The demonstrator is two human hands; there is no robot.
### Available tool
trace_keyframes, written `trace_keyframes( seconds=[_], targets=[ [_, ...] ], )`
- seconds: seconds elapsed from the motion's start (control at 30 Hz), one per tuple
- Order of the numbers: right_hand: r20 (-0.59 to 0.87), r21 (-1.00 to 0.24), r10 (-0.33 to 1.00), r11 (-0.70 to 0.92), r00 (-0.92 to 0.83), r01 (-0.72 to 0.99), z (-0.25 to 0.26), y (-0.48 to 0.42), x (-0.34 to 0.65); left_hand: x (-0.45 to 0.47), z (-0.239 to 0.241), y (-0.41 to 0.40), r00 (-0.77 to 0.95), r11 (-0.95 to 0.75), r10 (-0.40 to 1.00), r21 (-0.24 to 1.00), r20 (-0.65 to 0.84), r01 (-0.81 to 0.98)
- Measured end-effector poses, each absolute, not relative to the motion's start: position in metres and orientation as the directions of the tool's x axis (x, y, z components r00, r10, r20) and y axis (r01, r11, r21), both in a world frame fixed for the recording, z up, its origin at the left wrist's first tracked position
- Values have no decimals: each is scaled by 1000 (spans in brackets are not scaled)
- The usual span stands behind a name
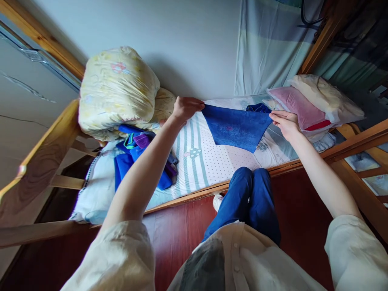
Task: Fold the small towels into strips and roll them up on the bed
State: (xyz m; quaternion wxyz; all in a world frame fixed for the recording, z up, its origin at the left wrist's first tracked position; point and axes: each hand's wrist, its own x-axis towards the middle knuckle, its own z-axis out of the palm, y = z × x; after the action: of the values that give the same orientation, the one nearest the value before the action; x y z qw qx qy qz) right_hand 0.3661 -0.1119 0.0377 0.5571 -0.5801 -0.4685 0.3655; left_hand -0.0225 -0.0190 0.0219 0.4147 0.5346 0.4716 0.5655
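A dark blue cloth (236,127) hangs stretched between my two hands above the bed, its lower corner pointing down toward the mattress. My left hand (185,108) pinches the cloth's left top corner, fingers closed. My right hand (286,123) pinches the right top corner, fingers pressed together. Under the cloth lies the striped and dotted bedsheet (209,161). A little more dark blue fabric (257,107) sits on the bed just behind the held cloth.
A pile of blue, green and purple clothes (136,157) lies on the bed at the left, below a bulky yellow duvet bundle (117,91). Pink and cream pillows (309,105) are stacked at the right. A wooden bed rail (348,145) runs along the front; red-brown floor (169,234) below.
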Motion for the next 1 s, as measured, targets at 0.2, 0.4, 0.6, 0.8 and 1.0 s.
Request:
trace_keyframes(
  seconds=[0.2,0.4,0.6,0.8,1.0],
  targets=[
    [17,-990,975,-15,222,142,22,-108,358,-62,9,-35,-34,25,999,981,-19,192],
    [-74,-976,981,-108,180,189,-27,-47,330,-76,-31,-10,-142,163,979,979,-145,124],
    [-57,-971,977,-102,204,218,-80,21,293,-81,-80,40,-253,79,965,997,-77,-2],
    [208,-942,975,179,76,285,-107,26,294,-106,-105,37,-256,-194,939,970,227,147],
    [40,-920,994,75,-98,384,-191,-23,313,-100,-203,-58,-240,-92,958,959,159,268]
  ],
)
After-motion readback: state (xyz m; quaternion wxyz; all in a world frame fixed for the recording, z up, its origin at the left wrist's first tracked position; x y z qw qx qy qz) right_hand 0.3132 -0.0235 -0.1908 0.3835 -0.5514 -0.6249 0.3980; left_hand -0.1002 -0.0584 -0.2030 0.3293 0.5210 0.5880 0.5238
